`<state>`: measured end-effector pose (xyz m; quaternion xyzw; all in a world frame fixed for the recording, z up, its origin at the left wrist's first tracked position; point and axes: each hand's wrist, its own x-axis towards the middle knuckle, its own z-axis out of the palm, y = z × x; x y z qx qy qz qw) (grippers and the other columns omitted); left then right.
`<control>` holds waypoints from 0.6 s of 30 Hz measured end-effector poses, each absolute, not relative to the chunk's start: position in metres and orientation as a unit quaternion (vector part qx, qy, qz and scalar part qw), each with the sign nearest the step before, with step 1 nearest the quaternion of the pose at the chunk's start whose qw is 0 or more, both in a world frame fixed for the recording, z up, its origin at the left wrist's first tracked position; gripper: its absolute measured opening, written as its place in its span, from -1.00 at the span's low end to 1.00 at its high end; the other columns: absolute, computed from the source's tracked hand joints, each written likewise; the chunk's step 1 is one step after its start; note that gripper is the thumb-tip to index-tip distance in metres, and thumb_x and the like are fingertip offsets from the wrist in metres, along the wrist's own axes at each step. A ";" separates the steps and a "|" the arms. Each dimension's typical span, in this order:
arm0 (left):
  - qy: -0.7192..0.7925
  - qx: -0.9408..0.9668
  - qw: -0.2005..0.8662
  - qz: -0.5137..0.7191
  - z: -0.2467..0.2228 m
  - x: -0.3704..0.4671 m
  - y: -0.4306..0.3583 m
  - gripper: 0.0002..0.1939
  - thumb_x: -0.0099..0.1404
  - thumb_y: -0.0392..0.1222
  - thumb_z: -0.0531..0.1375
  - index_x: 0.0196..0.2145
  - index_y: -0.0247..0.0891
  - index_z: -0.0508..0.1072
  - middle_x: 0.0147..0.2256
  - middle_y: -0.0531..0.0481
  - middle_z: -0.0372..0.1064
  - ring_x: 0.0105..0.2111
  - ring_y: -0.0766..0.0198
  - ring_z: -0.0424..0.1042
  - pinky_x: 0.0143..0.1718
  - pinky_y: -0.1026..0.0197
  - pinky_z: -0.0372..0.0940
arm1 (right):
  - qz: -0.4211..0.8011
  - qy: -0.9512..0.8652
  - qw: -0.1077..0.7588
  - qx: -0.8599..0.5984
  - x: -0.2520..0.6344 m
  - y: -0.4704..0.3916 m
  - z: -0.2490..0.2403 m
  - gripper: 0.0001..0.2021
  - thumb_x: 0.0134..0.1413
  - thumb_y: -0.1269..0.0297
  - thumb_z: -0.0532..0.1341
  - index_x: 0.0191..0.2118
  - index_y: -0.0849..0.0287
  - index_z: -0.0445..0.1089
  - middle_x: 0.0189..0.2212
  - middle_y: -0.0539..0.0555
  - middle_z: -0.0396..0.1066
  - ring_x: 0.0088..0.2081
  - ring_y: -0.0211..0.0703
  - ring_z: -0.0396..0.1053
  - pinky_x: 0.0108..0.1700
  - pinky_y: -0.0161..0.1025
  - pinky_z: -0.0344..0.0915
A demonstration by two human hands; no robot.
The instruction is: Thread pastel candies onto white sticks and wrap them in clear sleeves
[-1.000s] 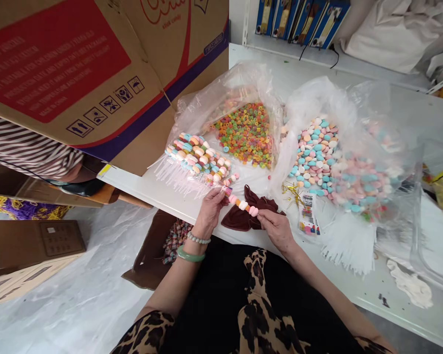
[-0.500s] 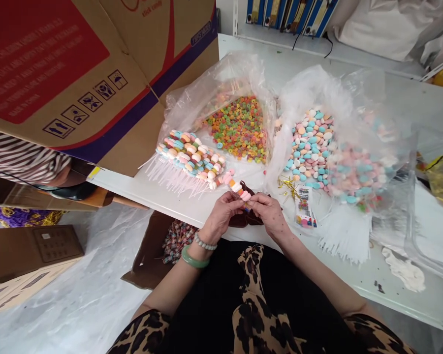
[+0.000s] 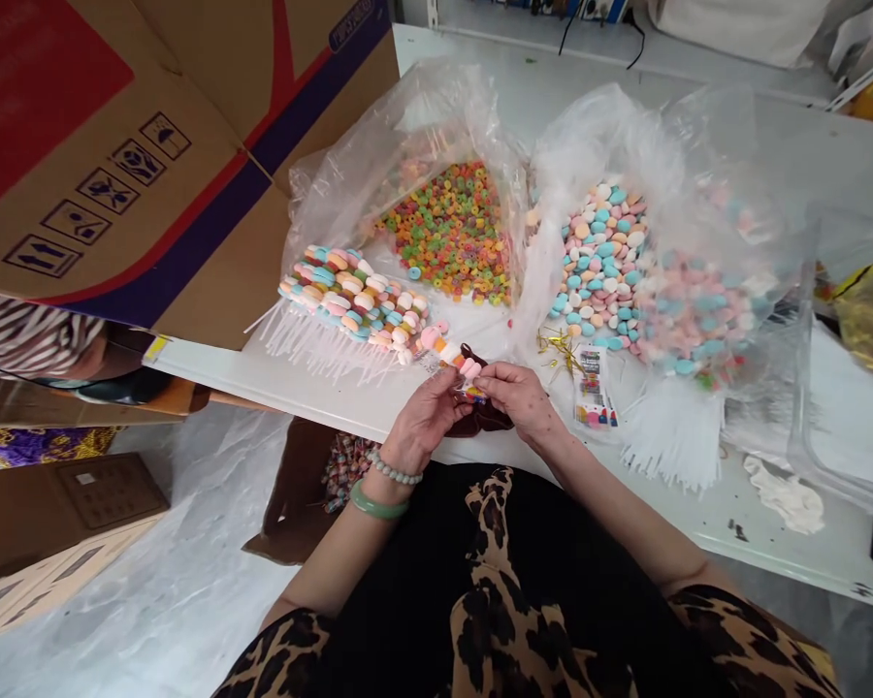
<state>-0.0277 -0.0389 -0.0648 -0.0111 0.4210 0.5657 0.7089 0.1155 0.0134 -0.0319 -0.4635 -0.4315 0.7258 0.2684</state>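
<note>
1. Left hand (image 3: 426, 419) and right hand (image 3: 522, 399) meet at the near table edge, fingertips of both pinched shut on the near end of a short stick threaded with pastel pink, white and orange candy discs (image 3: 455, 355). The stick tilts away toward 11 o'clock.
2. A second ago the hands were apart with the stick level between them; now they have closed together. Judged: work is on the stick's end, not on adding discs.
3. Dark maroon cloth (image 3: 489, 417) lies beneath the hands, now mostly hidden by them.
4. At 10 o'clock: a row of finished pastel candy sticks (image 3: 353, 301), unmoved.
5. Farther, 12 o'clock: clear bag of small multicoloured ring candies (image 3: 451, 228); at 2 o'clock, clear bag of pastel oval candies (image 3: 611, 267).
6. The view has tilted downward since the earlier picture.
</note>
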 end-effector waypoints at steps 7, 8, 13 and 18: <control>0.421 0.083 0.734 0.526 -0.059 -0.041 -0.038 -0.78 0.18 -0.20 0.33 -0.25 -0.39 0.49 -0.43 -0.09 0.50 -0.47 0.25 0.50 -0.41 0.25 0.40 | 0.726 -0.440 0.270 -0.454 0.108 0.025 -0.027 -0.74 -0.23 0.10 0.37 -0.49 0.19 0.41 -0.63 -0.09 0.25 -0.59 -0.38 0.10 -0.56 -0.36 -0.02; 0.428 0.068 0.728 0.531 -0.060 -0.041 -0.037 -0.81 0.20 -0.20 0.32 -0.28 -0.38 0.48 -0.45 -0.09 0.49 -0.49 0.26 0.49 -0.43 0.26 0.39 | 0.724 -0.445 0.276 -0.450 0.107 0.026 -0.025 -0.74 -0.21 0.10 0.36 -0.48 0.18 0.41 -0.63 -0.09 0.23 -0.60 -0.39 0.06 -0.57 -0.36 -0.04; 0.417 -0.044 0.706 0.571 -0.066 -0.046 -0.034 -0.85 0.22 -0.17 0.31 -0.38 -0.28 0.45 -0.48 -0.03 0.47 -0.49 0.29 0.45 -0.43 0.26 0.37 | 0.675 -0.453 0.346 -0.468 0.117 0.029 -0.018 -0.75 -0.14 0.06 0.35 -0.42 0.15 0.44 -0.65 -0.11 0.13 -0.61 -0.37 -0.03 -0.59 -0.34 -0.13; 0.378 -0.057 0.702 0.601 -0.068 -0.052 -0.036 -0.84 0.19 -0.13 0.34 -0.36 -0.23 0.47 -0.47 0.01 0.46 -0.45 0.30 0.44 -0.35 0.22 0.39 | 0.664 -0.469 0.330 -0.480 0.147 0.013 -0.024 -0.78 -0.08 0.11 0.34 -0.38 0.16 0.49 -0.64 -0.09 0.12 -0.60 -0.35 -0.03 -0.58 -0.32 -0.10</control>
